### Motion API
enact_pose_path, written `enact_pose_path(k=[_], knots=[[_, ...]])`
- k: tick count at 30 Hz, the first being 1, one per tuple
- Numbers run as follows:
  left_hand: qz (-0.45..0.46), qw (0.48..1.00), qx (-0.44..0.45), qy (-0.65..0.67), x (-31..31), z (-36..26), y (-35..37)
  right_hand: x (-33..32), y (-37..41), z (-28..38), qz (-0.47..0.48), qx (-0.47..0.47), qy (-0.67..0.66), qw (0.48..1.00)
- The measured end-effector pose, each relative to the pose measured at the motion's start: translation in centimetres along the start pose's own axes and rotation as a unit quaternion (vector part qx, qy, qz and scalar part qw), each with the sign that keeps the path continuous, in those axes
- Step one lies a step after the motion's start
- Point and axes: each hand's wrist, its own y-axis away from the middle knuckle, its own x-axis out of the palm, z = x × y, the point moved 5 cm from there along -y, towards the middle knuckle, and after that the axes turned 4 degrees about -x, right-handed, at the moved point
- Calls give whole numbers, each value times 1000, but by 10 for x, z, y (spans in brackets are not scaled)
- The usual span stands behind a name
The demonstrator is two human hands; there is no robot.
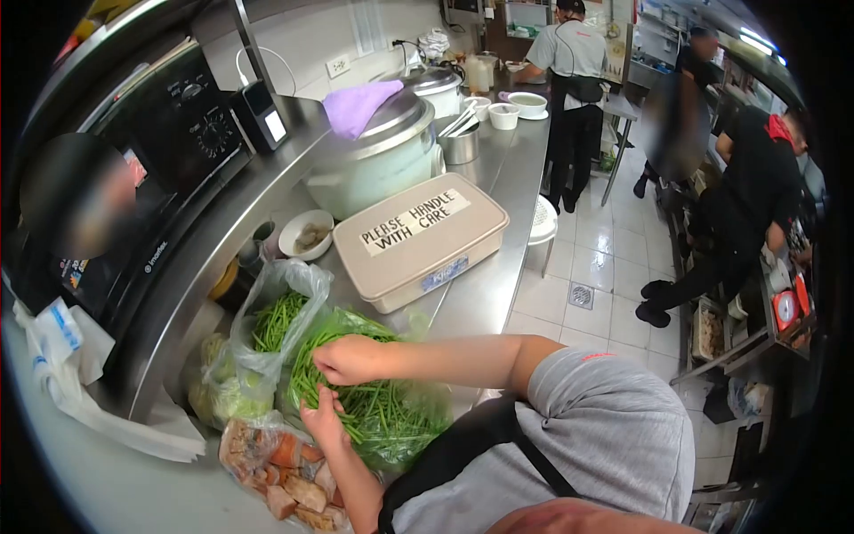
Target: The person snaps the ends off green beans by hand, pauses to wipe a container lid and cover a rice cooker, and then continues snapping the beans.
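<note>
Green stalks point(391, 407) are found heaped in an opened clear plastic bag at the lower centre of the frame, on the steel bench point(485, 303). Both hands are placed at the left part of the heap. The right hand point(350, 360) is set above, its fingers curled together and pointed down; whether a stalk is pinched in them cannot be told. The left hand point(326, 418) is held just below it, palm turned upward, fingers bent and partly spread against the stalks.

A second, smaller bag of green stalks point(281, 320) is stood just beside the heap, to its upper left. Near it, at the left, pale green vegetables point(233, 392) are seen in clear plastic. Pinkish-brown chunks point(302, 492) are contained in a plastic bag at the lower left, beside the left forearm.

Above the heap, a beige lidded box point(425, 238) is noted, marked "PLEASE HANDLE WITH CARE". A white bowl point(306, 235) with small contents is positioned to its left. Behind the box, a large cooker point(378, 173) is topped by a purple cloth point(356, 107). Three other people are observed at the upper right.
</note>
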Motion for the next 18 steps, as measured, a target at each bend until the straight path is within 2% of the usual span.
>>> enact_pose_path(k=[1,3,6,7,9,11,13,16,18], knots=[[-8,1000,-6,-13,-6,-1,-2,2,-1,-3,13,2,51,999],[37,999,-19,-19,0,5,-6,7,5,-10,41,9,144,989],[90,996,-12,-1,8,8,2,14,10,-32,73,133,185,971],[83,996,-7,20,4,10,1,19,14,-45,103,177,182,962],[9,989,-89,121,-4,8,1,47,22,-81,205,205,177,940],[50,963,-107,244,-14,8,-7,40,25,-68,187,122,94,970],[84,934,-99,334,-20,9,-14,34,26,-55,106,63,-47,991],[78,925,-99,360,-18,2,-11,45,32,-52,164,199,-278,925],[82,924,-96,360,-19,3,-11,51,33,-49,176,191,-301,918]])
